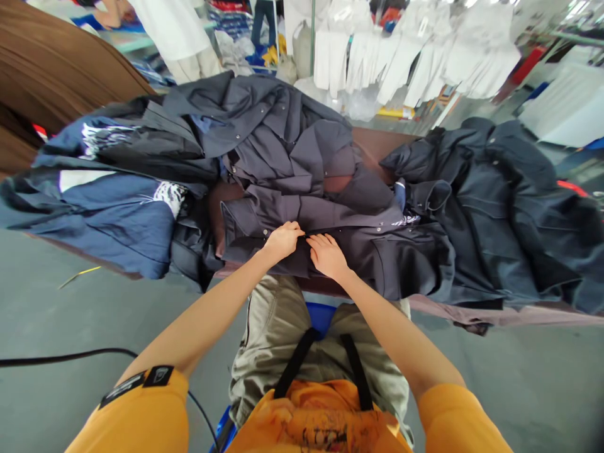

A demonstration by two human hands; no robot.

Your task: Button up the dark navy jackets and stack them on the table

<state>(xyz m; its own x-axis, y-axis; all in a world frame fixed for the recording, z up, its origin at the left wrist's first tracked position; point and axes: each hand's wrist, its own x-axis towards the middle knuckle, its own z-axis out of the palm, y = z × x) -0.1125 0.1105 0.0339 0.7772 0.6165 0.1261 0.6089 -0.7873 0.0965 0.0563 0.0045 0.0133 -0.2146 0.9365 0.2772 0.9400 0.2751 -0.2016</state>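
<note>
A dark grey jacket [340, 214] with metal snap buttons lies spread across the table in front of me. My left hand [283, 241] is closed on the jacket's front edge, thumb and fingers pinching the cloth. Close to its right, my right hand [328, 255] rests on the same edge with its fingers bent over the fabric. The fingertips of both hands nearly meet at a dark strip along the opening. Whether the right fingertips grip the cloth or only press on it is hard to make out.
More dark jackets [500, 201] are heaped at the right. Navy garments with white-patterned lining [117, 214] hang over the table's left edge. White garments [415, 50] hang on a rack behind. A person in a white shirt [174, 31] stands beyond the table. A black cable [70, 358] crosses at left.
</note>
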